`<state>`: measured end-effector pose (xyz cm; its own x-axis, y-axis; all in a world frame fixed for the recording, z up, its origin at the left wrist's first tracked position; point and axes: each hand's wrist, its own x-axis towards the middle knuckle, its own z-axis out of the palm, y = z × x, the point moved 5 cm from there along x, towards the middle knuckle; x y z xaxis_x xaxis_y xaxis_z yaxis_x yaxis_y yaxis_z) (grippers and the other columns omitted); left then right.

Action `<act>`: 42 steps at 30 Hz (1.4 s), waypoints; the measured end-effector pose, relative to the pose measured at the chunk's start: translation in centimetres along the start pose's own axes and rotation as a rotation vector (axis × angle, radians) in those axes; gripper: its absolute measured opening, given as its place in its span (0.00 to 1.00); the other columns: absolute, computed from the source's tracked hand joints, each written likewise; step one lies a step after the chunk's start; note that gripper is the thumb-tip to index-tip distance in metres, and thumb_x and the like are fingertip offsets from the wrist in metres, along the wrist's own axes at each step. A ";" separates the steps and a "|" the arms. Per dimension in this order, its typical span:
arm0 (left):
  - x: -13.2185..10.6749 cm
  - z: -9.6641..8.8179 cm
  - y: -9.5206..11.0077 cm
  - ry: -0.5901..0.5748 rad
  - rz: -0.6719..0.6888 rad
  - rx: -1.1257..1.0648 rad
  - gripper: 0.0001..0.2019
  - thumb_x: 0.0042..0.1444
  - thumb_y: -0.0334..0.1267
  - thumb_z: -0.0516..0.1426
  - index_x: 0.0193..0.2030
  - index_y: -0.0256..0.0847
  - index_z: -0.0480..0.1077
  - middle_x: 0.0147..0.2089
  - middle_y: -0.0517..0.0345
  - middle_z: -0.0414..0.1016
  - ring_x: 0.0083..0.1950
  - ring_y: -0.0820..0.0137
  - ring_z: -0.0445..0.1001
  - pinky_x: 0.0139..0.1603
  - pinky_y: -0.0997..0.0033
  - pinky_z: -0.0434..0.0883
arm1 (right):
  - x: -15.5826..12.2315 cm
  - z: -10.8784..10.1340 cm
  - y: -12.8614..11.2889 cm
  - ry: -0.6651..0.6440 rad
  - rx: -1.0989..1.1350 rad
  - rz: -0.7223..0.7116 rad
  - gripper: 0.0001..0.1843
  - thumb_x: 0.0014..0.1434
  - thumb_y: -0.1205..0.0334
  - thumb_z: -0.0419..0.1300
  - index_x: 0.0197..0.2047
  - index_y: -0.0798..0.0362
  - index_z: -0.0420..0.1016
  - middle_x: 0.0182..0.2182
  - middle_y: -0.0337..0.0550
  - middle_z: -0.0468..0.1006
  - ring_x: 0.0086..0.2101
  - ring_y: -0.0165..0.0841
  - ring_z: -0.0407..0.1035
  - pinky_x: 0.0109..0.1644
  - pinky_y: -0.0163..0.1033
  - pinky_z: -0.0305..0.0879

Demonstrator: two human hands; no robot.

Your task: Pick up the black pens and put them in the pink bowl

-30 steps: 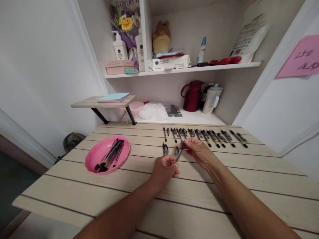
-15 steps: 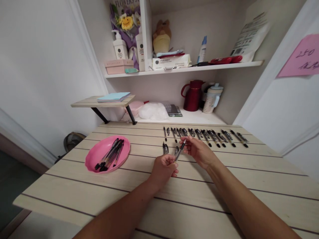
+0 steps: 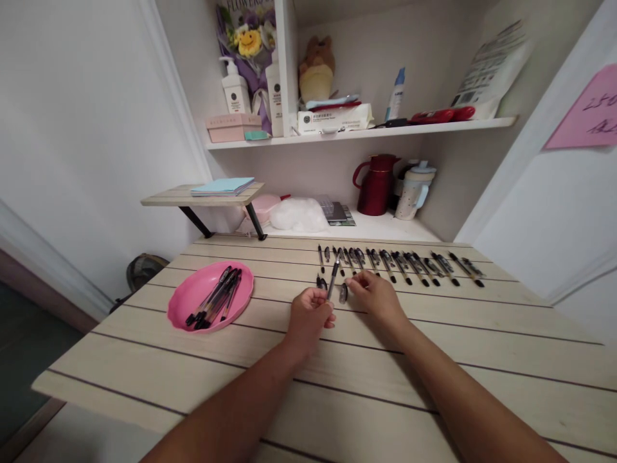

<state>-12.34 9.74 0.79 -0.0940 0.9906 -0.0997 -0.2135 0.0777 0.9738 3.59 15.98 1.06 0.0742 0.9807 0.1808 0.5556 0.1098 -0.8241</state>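
My left hand (image 3: 308, 314) is closed around the lower end of a black pen (image 3: 332, 280), which points up and away from me. My right hand (image 3: 378, 299) rests low on the wooden table (image 3: 366, 386), its fingertips pinched on a small dark pen cap (image 3: 342, 294) that lies just right of the pen. Two more short dark pieces (image 3: 320, 281) lie just beyond my left hand. Behind both hands, several black pens with caps beside them (image 3: 400, 262) lie in a row across the table.
A pink dish (image 3: 179, 310) holding several black pens (image 3: 216, 297) sits at the left of the table. Behind are a small raised shelf (image 3: 202, 198) with a blue notebook, a red jug (image 3: 376, 185), a white cup and a cluttered upper shelf (image 3: 361, 134).
My right hand let go of the pen's upper end and dropped to the cap on the table. My left hand swung the pen more upright and moved slightly forward.
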 end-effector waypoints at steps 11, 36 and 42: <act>0.0 0.1 -0.1 -0.065 -0.005 0.105 0.07 0.40 0.33 0.55 0.30 0.38 0.63 0.20 0.67 0.61 0.17 0.81 0.58 0.15 0.82 0.56 | 0.7 0.7 0.2 -0.025 -0.340 -0.030 0.07 0.52 0.62 0.52 0.30 0.54 0.70 0.26 0.48 0.75 0.29 0.35 0.69 0.31 0.36 0.57; 0.0 0.3 -0.5 -0.112 -0.032 0.177 0.05 0.44 0.36 0.54 0.26 0.39 0.62 0.15 0.69 0.57 0.15 0.82 0.53 0.16 0.82 0.50 | -0.3 0.0 -1.9 -0.192 0.831 0.019 0.18 0.43 0.57 0.65 0.38 0.52 0.71 0.20 0.32 0.68 0.19 0.23 0.59 0.20 0.29 0.48; 0.5 -0.2 -0.6 -0.054 0.017 0.183 0.05 0.42 0.36 0.55 0.24 0.39 0.61 0.15 0.69 0.56 0.16 0.81 0.53 0.17 0.81 0.51 | -0.9 1.1 -2.0 -0.281 0.815 0.060 0.16 0.39 0.57 0.66 0.32 0.54 0.72 0.19 0.33 0.68 0.20 0.24 0.59 0.22 0.30 0.52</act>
<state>-12.47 10.13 0.10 -0.0430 0.9961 -0.0771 -0.0317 0.0757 0.9966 1.50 15.03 1.99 -0.1825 0.9804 0.0735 -0.2177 0.0326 -0.9755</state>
